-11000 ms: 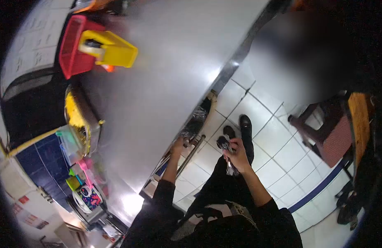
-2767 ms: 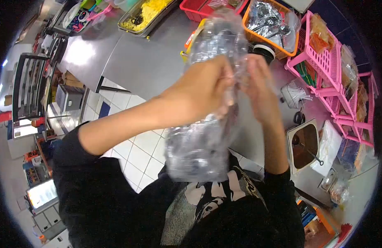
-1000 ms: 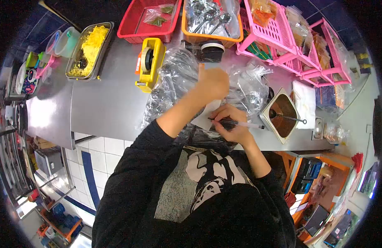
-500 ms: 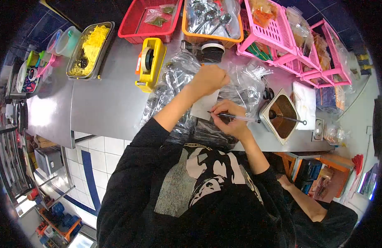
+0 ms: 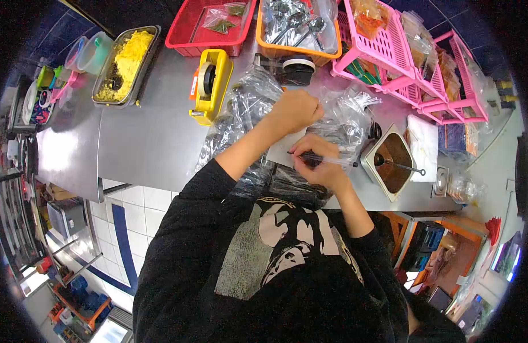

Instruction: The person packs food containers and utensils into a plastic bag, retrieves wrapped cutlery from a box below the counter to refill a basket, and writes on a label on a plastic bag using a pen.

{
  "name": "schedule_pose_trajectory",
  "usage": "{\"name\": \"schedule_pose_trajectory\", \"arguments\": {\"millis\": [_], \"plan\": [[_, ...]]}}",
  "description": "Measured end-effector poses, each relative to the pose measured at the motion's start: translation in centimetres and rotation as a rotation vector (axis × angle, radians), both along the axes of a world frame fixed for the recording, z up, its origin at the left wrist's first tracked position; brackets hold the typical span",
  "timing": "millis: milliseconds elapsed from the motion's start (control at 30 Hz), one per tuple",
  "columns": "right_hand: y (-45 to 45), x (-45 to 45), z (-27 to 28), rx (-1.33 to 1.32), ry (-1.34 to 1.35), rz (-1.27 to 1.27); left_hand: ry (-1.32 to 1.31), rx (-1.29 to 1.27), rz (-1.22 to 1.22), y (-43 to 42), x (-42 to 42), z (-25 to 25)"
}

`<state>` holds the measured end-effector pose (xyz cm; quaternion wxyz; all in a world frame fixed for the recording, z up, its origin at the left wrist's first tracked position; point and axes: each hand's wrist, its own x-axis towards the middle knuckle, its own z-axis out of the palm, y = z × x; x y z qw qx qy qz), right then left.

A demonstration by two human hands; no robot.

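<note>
A pen (image 5: 339, 162) with a clear barrel is gripped in my right hand (image 5: 321, 163), its dark tip at a pale sheet of paper (image 5: 280, 151). My left hand (image 5: 297, 111) is curled closed at the far side of the sheet; its fingertips are hidden, so I cannot see whether it holds anything. Clear plastic bags with dark contents surround the paper: one bag (image 5: 252, 91) to the left, another bag (image 5: 347, 123) to the right, and a dark bundle (image 5: 295, 186) close to my body.
Behind my hands stand a yellow tape dispenser (image 5: 209, 88), a red basket (image 5: 212, 46), an orange basket (image 5: 301, 54) and pink racks (image 5: 390, 71). A tray of yellow food (image 5: 126, 66) sits left. Right lies a metal container (image 5: 392, 191) with a ladle (image 5: 410, 167).
My right hand and the pen have shifted only slightly on the paper. The other person's forearm at lower right has moved down, mostly out of sight behind my sleeve.
</note>
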<state>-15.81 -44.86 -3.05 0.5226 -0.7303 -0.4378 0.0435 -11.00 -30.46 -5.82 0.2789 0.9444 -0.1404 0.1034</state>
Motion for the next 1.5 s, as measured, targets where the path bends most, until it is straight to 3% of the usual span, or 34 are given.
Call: {"name": "schedule_pose_trajectory", "arguments": {"millis": [900, 1067, 1500], "plan": [[0.2, 0.0, -0.8, -0.018, 0.043, -0.006, 0.08, 0.026, -0.007, 0.3, -0.1, 0.0], [0.2, 0.1, -1.4, 0.083, 0.077, -0.075, 0.047, 0.015, -0.036, 0.4, 0.1, -0.3], [0.5, -0.1, -1.2, 0.002, 0.082, -0.108, 0.082, 0.043, -0.006, 0.2, -0.1, 0.2]]}}
